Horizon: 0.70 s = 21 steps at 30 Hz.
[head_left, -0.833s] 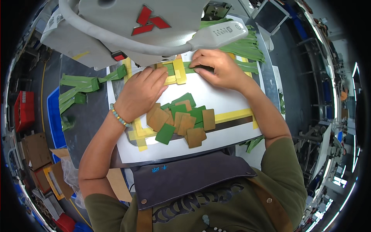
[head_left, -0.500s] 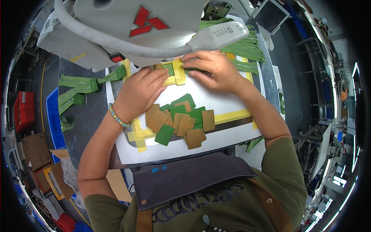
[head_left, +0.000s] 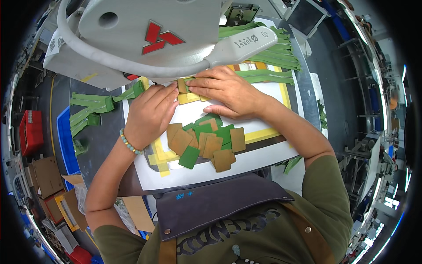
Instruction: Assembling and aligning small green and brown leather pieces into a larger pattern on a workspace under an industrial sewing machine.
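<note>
"Comparing the head view with half a second ago, what has moved?"

"Mostly the right hand. It was at the right edge of the yellow-taped frame; now its fingers lie across that frame."

"Gripping?"

"Open, palm down, thumb apart from the extended fingers."

"And the left hand?"

"Much where it was, fingertips at the frame's left edge beside a brown patch. I can't tell whether it pinches anything."

"Where's the frame itself?"

"On the white sheet, close by the grey sewing-machine head. A green strip runs off beyond the right hand."

"The loose patches?"

"Brown and green, overlapping in a pile, arranged as before, nearer the person than the frame is."
</note>
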{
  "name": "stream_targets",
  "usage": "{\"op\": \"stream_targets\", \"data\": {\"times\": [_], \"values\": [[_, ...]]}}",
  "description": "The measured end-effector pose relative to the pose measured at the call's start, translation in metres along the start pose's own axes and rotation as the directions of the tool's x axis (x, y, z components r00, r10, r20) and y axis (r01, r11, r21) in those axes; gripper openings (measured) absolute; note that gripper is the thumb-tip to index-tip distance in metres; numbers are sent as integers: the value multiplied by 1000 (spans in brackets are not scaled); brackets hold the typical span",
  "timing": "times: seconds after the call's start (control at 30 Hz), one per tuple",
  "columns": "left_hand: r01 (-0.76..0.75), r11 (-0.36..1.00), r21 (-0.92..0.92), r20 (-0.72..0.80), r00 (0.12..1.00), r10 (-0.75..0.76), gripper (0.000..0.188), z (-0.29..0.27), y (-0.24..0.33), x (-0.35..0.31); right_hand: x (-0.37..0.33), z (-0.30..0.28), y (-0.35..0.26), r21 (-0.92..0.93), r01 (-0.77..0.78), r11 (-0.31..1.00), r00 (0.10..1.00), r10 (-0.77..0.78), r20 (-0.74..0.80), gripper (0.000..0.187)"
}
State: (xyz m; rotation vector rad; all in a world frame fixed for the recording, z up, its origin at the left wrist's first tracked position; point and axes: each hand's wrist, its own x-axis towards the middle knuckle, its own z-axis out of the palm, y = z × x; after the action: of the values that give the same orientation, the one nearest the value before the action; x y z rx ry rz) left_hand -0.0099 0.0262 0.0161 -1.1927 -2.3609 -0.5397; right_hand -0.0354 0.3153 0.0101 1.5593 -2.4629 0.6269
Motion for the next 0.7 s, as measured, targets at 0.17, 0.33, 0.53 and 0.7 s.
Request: {"op": "stream_targets", "data": {"times": [0.17, 0.33, 0.53, 0.7], "values": [[111, 986, -122, 59, 993, -104, 43, 0, 4, -8, 0, 2, 0, -13, 9, 1000, 1000, -10, -24, 55], [133, 978, -163, 91, 989, -119, 49, -1, 4, -9, 1, 2, 0, -18, 20, 1000, 999, -21, -31, 54], [171, 967, -191, 148, 978, -144, 55, 4, 2, -12, 3, 1, -3, -17, 9, 1000, 1000, -10, -28, 57], [128, 979, -161, 194, 976, -96, 61, 4, 5, -5, 8, -4, -5, 19, -14, 1000, 1000, 14, 2, 55]]}}
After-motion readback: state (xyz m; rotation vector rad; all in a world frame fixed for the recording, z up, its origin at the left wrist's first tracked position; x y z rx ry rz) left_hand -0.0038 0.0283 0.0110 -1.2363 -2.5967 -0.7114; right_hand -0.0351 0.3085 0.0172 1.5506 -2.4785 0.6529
